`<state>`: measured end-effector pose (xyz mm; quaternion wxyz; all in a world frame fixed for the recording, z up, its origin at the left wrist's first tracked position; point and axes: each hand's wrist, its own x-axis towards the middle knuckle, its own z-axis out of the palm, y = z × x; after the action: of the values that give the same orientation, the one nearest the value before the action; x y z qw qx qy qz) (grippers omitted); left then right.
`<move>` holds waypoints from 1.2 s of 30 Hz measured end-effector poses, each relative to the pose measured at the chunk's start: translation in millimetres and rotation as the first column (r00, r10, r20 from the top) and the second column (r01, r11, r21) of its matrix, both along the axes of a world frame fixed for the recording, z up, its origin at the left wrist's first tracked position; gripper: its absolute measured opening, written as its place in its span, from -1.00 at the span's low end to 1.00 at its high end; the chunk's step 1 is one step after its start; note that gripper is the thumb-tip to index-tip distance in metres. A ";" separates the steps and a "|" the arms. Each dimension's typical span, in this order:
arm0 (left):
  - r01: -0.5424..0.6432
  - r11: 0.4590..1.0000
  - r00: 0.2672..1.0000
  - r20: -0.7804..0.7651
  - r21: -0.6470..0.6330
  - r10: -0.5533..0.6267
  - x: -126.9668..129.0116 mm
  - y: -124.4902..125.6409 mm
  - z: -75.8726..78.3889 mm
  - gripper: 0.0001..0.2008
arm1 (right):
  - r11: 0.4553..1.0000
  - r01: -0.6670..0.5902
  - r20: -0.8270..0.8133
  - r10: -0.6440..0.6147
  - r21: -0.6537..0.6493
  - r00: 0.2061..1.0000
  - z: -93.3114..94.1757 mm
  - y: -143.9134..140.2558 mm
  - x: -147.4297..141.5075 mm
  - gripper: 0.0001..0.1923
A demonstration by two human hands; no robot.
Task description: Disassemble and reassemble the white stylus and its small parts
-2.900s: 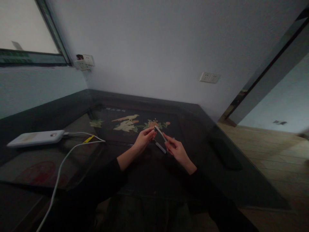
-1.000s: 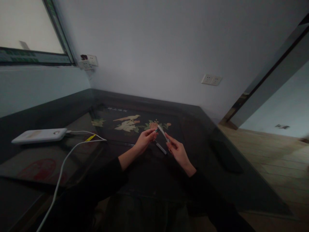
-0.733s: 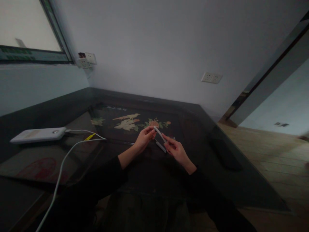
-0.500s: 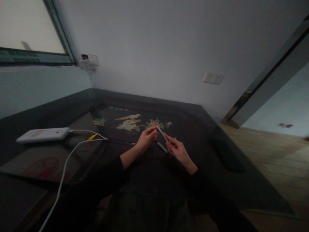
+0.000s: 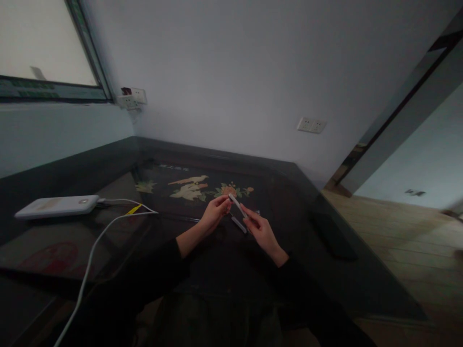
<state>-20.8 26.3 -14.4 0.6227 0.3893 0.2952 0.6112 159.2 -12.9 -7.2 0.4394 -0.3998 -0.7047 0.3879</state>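
Between my two hands is a slim grey stick [image 5: 237,205], pen-like, tilted with its dark-tipped upper end to the left. My left hand [image 5: 214,213] has its thumb and fingers pinched at that upper end. The lower part of the stick lies in the closed fingers of my right hand [image 5: 263,233]. Just below it shows a second grey, handle-like piece [image 5: 239,224] with a thin end; I cannot tell whether it rests on the tabletop. A small shiny spot shows behind my right fingers, too small to name.
The dark glossy table [image 5: 217,279] has a bird-and-flower picture [image 5: 190,188]. A white power bank [image 5: 58,206] with a white cable [image 5: 94,246] lies at the left. At the right is a dark flat object [image 5: 333,236]. A wall socket [image 5: 311,125] is behind the table.
The view has shifted slightly, so the whole scene sits a little lower and further left. Both hands keep almost the same hold on the grey stick.
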 end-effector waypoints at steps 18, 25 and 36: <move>0.023 0.999 1.000 0.002 -0.028 -0.023 2.9 -7.2 8.1 -0.50 | 0.995 0.101 0.006 -0.101 0.025 0.995 -6.7 7.8 2.4 -0.49; 0.017 1.000 1.000 0.004 0.012 -0.017 2.6 -4.6 3.0 -0.54 | 0.998 0.046 -0.029 -0.045 0.045 0.999 -10.9 4.1 1.0 -0.52; 0.027 1.000 1.000 0.017 -0.004 -0.026 3.0 -3.4 1.9 -0.49 | 0.996 0.008 0.024 -0.010 0.085 1.000 -10.6 5.2 0.0 -0.57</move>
<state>-17.8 22.9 -12.5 0.6341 0.3866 0.2860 0.6055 159.2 -7.6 -17.9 0.4492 -0.3888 -0.7240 0.3505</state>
